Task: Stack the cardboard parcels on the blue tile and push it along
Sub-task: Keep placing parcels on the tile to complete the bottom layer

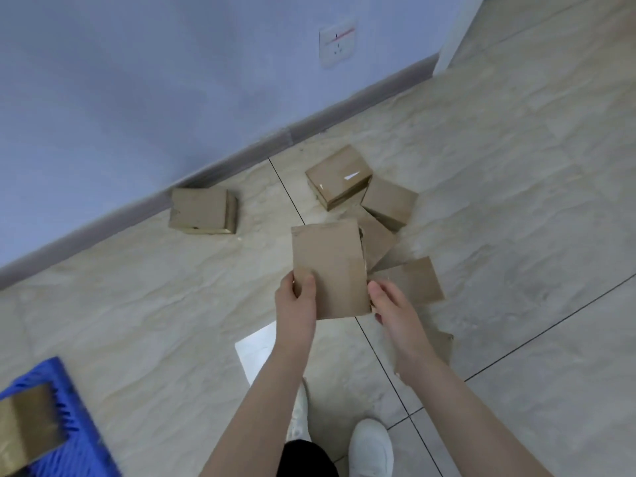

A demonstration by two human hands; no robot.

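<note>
I hold a flat brown cardboard parcel (330, 266) above the floor. My left hand (297, 301) grips its lower left corner, thumb on top. My right hand (395, 311) touches its lower right edge with the fingers curled. Beyond it lie several more parcels in a loose pile: a taped box (339, 175), another box (389, 201) and a flat one (416, 280). A single box (203, 211) sits by the skirting board. The blue tile (79, 432) is at the bottom left corner with one parcel (27, 425) on it.
A blue-grey wall (137, 80) with a socket (337, 43) runs diagonally along the left. A white sheet (256, 349) lies on the tiled floor under my left arm. My white shoes (371, 449) are at the bottom.
</note>
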